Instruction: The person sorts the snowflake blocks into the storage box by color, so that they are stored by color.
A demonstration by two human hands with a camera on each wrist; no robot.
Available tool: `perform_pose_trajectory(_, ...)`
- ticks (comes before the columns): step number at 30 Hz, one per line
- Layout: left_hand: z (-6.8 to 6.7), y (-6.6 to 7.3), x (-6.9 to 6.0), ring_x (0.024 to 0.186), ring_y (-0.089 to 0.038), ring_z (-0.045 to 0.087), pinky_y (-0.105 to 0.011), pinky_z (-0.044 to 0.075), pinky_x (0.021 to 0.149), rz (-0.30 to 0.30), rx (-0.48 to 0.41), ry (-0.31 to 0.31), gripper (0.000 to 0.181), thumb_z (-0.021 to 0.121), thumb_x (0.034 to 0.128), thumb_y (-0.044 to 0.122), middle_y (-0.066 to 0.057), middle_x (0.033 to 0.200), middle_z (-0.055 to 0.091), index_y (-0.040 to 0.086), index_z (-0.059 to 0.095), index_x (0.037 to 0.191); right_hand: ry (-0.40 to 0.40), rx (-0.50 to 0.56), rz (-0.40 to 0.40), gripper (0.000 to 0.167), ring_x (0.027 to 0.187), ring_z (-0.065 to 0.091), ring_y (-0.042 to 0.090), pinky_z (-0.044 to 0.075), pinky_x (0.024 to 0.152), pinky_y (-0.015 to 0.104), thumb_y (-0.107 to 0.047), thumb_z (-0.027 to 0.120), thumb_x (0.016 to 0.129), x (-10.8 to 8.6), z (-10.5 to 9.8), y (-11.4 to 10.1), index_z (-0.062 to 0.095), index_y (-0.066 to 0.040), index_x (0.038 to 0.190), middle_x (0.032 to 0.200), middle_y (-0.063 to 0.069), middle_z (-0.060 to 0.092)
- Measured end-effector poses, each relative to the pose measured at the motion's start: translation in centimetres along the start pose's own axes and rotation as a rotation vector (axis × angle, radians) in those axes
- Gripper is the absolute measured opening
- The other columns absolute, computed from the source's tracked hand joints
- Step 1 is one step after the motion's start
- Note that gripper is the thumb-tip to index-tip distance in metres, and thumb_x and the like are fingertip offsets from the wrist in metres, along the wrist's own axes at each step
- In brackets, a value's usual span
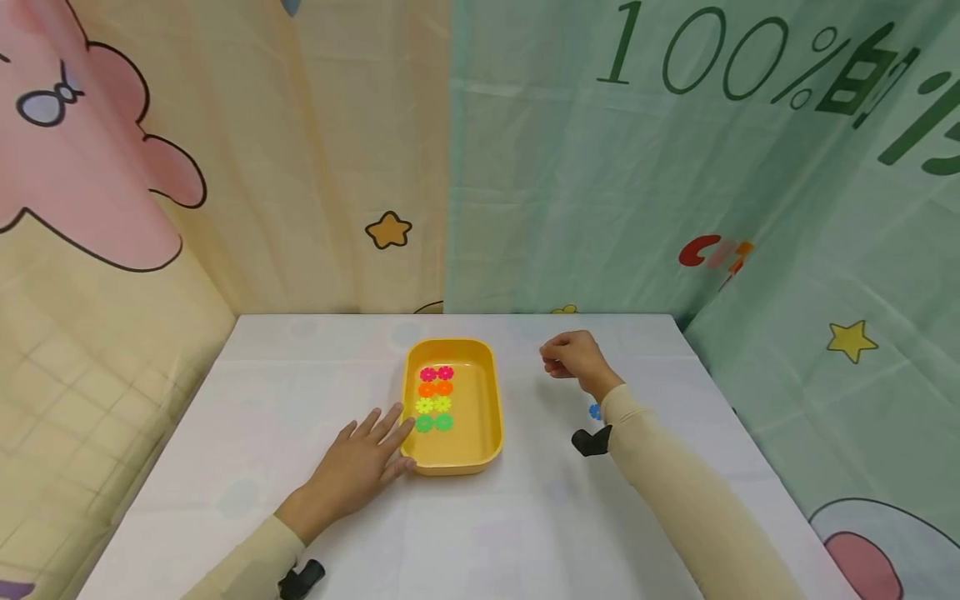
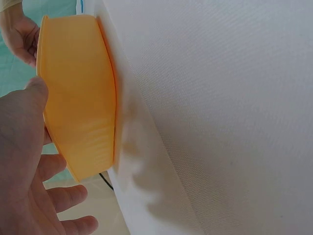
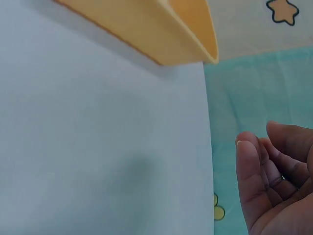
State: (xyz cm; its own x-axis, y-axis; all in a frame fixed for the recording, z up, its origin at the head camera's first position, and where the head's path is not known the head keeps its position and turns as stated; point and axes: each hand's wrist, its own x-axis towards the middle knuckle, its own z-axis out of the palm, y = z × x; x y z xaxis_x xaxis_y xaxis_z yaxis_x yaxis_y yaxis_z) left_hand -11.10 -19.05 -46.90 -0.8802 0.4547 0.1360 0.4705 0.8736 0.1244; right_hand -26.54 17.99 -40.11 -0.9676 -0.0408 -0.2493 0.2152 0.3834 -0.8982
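A yellow tray [image 1: 476,417] stands on the white table. Inside, on its left side, small flower-shaped pieces lie in pairs: pink [image 1: 428,375], orange [image 1: 427,389], yellow [image 1: 424,406] and green [image 1: 425,423]. My left hand [image 1: 352,467] has its fingers spread and touches the tray's near left rim; in the left wrist view the thumb [image 2: 36,90] lies against that rim. My right hand [image 1: 576,360] hovers right of the tray, fingers loosely curled, thumb apart from them in the right wrist view, nothing visible between. A blue flower piece [image 1: 595,412] lies beside the right wrist, partly hidden by it.
The white table [image 1: 300,367] runs back to a printed curtain [image 1: 337,167], with another curtain [image 1: 810,333] along the right. Black wrist mounts [image 1: 592,442] sit on both forearms. A dark cable [image 2: 106,181] shows beyond the tray in the left wrist view.
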Motion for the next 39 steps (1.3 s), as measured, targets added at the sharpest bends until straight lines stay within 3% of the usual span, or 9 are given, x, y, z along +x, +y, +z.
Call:
perform_pose_trajectory(9,-0.1,0.0,-0.1,0.144,-0.044,0.041,-0.068,0.038,0.108,0.000,0.001,0.003,0.066,0.051,0.1027,0.056,-0.012,0.163,0.037,0.015,0.047,0.154,0.084,-0.056,0.046,0.029,0.074,0.067,0.011,0.060,0.069,0.023,-0.012,0.060,0.102,-0.8,-6.1,3.5,0.063,0.009,0.121,0.107,0.021,0.070)
perform_pose_trajectory(16,-0.2,0.0,0.0,0.143,-0.044,0.043,-0.068,0.039,0.108,0.008,0.004,0.014,0.065,0.053,0.1021,0.055,-0.013,0.162,0.038,0.015,0.048,0.153,0.111,-0.096,0.082,0.031,0.076,0.066,0.012,0.060,0.071,0.023,-0.013,0.060,0.102,-1.6,-8.8,5.6,0.061,0.010,0.122,0.103,0.014,0.069)
perform_pose_trajectory(26,-0.2,0.0,0.0,0.143,-0.044,0.042,-0.068,0.038,0.108,0.005,0.001,0.009,0.065,0.053,0.1020,0.054,-0.012,0.163,0.037,0.015,0.048,0.153,0.082,-0.205,0.150,0.026,0.077,0.062,0.017,0.058,0.068,0.026,-0.012,0.064,0.098,-2.5,-10.0,8.0,0.063,0.009,0.114,0.091,0.008,0.065)
perform_pose_trajectory(39,0.0,0.0,0.0,0.144,-0.044,0.042,-0.068,0.038,0.109,0.007,0.005,0.010,0.066,0.051,0.1024,0.056,-0.012,0.163,0.037,0.015,0.048,0.154,0.026,-0.315,0.216,0.022,0.068,0.056,0.019,0.051,0.061,0.029,-0.010,0.071,0.091,-2.2,-9.7,10.5,0.065,0.004,0.108,0.082,0.008,0.060)
